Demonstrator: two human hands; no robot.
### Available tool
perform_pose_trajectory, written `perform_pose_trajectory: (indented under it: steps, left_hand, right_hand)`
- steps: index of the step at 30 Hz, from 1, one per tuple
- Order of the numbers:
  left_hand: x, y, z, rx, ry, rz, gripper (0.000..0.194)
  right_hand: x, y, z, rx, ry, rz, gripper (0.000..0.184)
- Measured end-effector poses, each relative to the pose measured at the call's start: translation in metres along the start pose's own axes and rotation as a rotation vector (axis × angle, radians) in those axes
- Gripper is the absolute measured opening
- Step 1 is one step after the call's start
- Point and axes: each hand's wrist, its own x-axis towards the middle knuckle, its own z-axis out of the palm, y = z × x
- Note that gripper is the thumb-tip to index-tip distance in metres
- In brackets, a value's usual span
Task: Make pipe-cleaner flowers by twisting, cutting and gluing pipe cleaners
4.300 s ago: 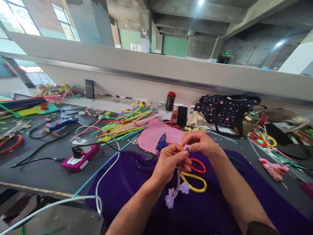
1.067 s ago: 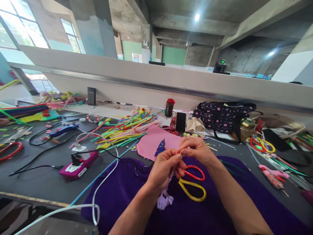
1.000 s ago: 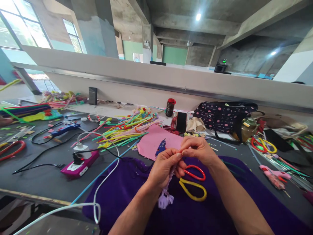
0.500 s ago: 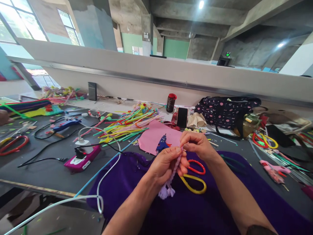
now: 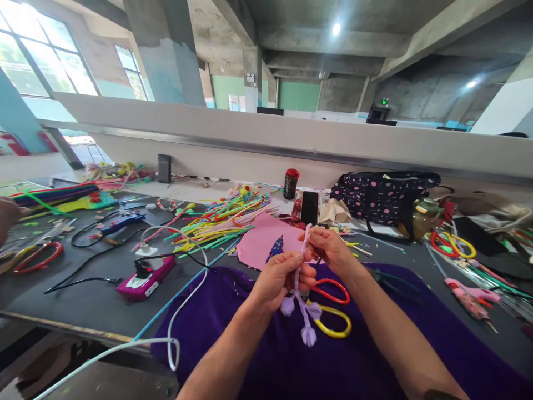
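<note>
Both my hands hold a lilac pipe-cleaner piece (image 5: 300, 300) above a purple cloth (image 5: 333, 355). My left hand (image 5: 278, 279) is closed round its middle, and three small curled buds hang below the fingers. My right hand (image 5: 328, 248) pinches the upper stem, whose tip sticks up past the fingers. Under my hands lie scissors (image 5: 333, 311) with one red and one yellow handle loop. A pink felt sheet (image 5: 262, 239) and a blue glue gun (image 5: 275, 248) lie just beyond.
A heap of coloured pipe cleaners (image 5: 216, 216) lies centre left. A magenta power strip (image 5: 145, 278) with cables sits to the left. A spotted bag (image 5: 383, 197), a phone (image 5: 308, 206) and a red-capped bottle (image 5: 290, 183) stand at the back. Another person's hand (image 5: 6, 216) shows at the far left.
The lilac piece has been turned and drawn out: its stem tip now stands above my right hand, and the buds hang spread apart below my left hand instead of bunched.
</note>
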Motion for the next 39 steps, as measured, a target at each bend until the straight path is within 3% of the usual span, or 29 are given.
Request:
perform_pose_trajectory:
  steps: [9, 17, 22, 25, 28, 32, 35, 39]
  left_hand:
    - [0.005, -0.006, -0.006, -0.118, -0.054, -0.056, 0.017]
    - [0.005, -0.01, -0.003, -0.017, -0.024, -0.045, 0.026]
    - [0.006, -0.011, -0.005, 0.033, -0.017, -0.014, 0.023]
    - [0.007, -0.009, -0.007, 0.05, 0.039, 0.031, 0.022]
    - [0.007, -0.009, -0.009, 0.048, 0.075, 0.053, 0.02]
    - [0.008, -0.009, -0.012, -0.034, -0.03, -0.021, 0.015]
    - [0.009, -0.009, -0.014, -0.077, -0.064, -0.027, 0.013]
    - [0.01, -0.009, -0.015, -0.09, -0.026, 0.022, 0.015]
  right_hand:
    - [-0.003, 0.002, 0.008, -0.316, 0.142, -0.237, 0.021]
    - [0.007, 0.003, -0.011, -0.172, 0.246, -0.207, 0.019]
    - [0.007, 0.007, -0.008, -0.062, 0.216, -0.129, 0.023]
    - [0.005, 0.012, -0.003, -0.032, 0.07, 0.013, 0.024]
    - [0.002, 0.015, 0.0, -0.114, -0.061, 0.048, 0.022]
    - [-0.001, 0.011, 0.001, -0.17, -0.151, 0.007, 0.021]
    - [-0.001, 0.011, 0.006, -0.167, -0.12, -0.04, 0.022]
    - [0.0, 0.021, 0.019, -0.103, 0.061, -0.063, 0.024]
